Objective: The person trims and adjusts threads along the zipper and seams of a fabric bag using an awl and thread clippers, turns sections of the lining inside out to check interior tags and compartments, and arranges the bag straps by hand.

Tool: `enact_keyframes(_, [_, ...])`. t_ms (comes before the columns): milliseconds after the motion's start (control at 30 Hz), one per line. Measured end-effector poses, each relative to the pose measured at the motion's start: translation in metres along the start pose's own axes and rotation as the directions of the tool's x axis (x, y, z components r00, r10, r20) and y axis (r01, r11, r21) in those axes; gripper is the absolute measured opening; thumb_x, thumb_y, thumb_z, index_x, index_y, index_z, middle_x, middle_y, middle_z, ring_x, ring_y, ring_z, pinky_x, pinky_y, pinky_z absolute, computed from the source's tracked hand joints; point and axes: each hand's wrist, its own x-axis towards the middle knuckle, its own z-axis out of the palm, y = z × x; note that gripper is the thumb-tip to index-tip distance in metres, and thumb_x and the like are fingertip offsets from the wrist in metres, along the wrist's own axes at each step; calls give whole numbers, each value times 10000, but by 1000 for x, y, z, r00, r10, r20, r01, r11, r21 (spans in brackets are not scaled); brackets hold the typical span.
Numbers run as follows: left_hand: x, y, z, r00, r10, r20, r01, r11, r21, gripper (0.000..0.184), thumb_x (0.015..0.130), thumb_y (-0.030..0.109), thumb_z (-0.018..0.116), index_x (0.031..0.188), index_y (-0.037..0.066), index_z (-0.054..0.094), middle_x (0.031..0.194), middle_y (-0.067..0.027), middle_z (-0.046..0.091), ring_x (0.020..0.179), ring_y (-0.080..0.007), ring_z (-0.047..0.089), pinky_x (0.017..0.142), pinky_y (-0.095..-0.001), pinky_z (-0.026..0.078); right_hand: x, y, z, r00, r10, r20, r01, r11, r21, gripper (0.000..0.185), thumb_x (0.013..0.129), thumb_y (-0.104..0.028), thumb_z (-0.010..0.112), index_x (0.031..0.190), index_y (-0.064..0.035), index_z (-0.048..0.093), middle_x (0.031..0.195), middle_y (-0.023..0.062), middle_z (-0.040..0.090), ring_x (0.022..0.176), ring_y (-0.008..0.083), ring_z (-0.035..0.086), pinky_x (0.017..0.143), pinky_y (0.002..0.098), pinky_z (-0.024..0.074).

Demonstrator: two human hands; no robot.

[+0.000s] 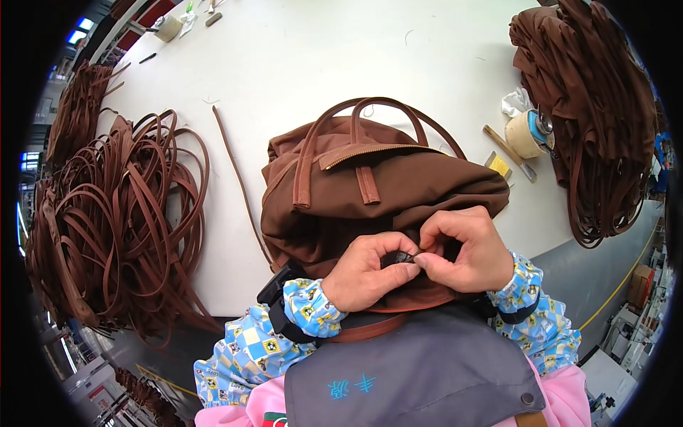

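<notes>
A brown fabric bag with two long strap handles lies on the table in front of me. A brass-toothed zipper runs along its upper part. At the near side of the bag, my left hand is closed, thumb and forefinger pinching a small dark strip. Fingertips of my right hand pinch at the strip's right end, touching the left fingertips. What the strip is exactly, I cannot tell. Below both hands curves the bag's reddish-brown edge.
Heaped brown straps fill the left side. A brown fabric pile hangs over the right edge. Between bag and pile are a thread cone, a wooden-handled brush and a yellow-marked piece. A thin strip lies left of the bag.
</notes>
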Motion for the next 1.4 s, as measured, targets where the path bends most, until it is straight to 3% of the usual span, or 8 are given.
enact_keyframes(233, [0, -1, 0, 999, 43, 0, -43, 994, 100, 112, 810, 105, 585, 839, -1, 561, 704, 30, 510, 668, -43, 417, 602, -206, 386, -1, 2, 3, 998, -59, -29, 55, 991, -119, 54, 660, -23, 611, 654, -7, 560, 537, 94, 535, 455, 200, 542, 429, 277, 420])
enact_keyframes(467, [1, -6, -2, 999, -22, 41, 24, 999, -41, 118, 818, 117, 587, 857, 11, 553, 711, 43, 479, 665, -33, 387, 578, -198, 357, -1, 6, 1, 996, -82, -18, 79, 986, -144, 17, 670, -24, 594, 666, -16, 579, 525, 91, 532, 436, 208, 525, 416, 281, 403])
enact_keyframes(1000, [1, -6, -6, 994, -81, 72, 84, 996, -42, 115, 821, 112, 576, 874, 15, 544, 729, 48, 470, 678, -40, 391, 604, -202, 360, -2, 4, -3, 999, -50, 1, 50, 995, -86, 20, 682, -5, 587, 702, -11, 587, 557, 90, 557, 462, 205, 545, 441, 280, 418])
enact_keyframes(1067, [-1, -4, -7, 996, -77, 53, 79, 996, -35, 116, 818, 109, 576, 875, 12, 549, 738, 45, 485, 692, -38, 405, 621, -200, 368, -6, -3, -13, 998, -70, -4, 70, 998, -2, 44, 693, 12, 590, 735, 3, 586, 606, 90, 580, 515, 179, 573, 485, 260, 436])
enact_keyframes(1167, [-4, 2, -10, 996, -92, 20, 93, 996, -12, 109, 810, 91, 579, 867, 0, 560, 768, 32, 530, 744, -37, 444, 675, -199, 385, -34, -16, -47, 976, 80, -202, -10, 945, 326, 26, 746, 27, 571, 769, 20, 581, 734, 79, 613, 651, 105, 582, 587, 223, 464])
enact_keyframes(1200, [-6, 2, -11, 995, -95, 21, 95, 995, -7, 103, 808, 88, 578, 860, -1, 561, 771, 30, 535, 750, -37, 448, 682, -200, 386, -46, -11, -56, 928, 124, -350, 31, 914, 405, 53, 786, 25, 531, 809, 19, 579, 752, 70, 608, 655, 95, 570, 589, 217, 467])
enact_keyframes(1267, [-8, 3, -14, 992, -121, 25, 121, 993, -13, 91, 804, 82, 577, 849, 4, 563, 773, 26, 537, 747, -40, 449, 679, -200, 382, -62, 7, -84, 855, 151, -497, 63, 919, 388, 69, 811, 8, 516, 849, 23, 572, 749, 60, 596, 652, 91, 560, 581, 210, 464])
enact_keyframes(1400, [-12, -1, -21, 1000, -21, -3, 21, 1000, -18, 90, 767, 83, 592, 797, 9, 550, 751, 17, 497, 673, -50, 438, 615, -193, 350, -96, 65, -104, 745, 378, -550, -315, 926, 209, 65, 814, -48, 553, 836, 9, 575, 713, 19, 582, 630, 66, 542, 546, 200, 444])
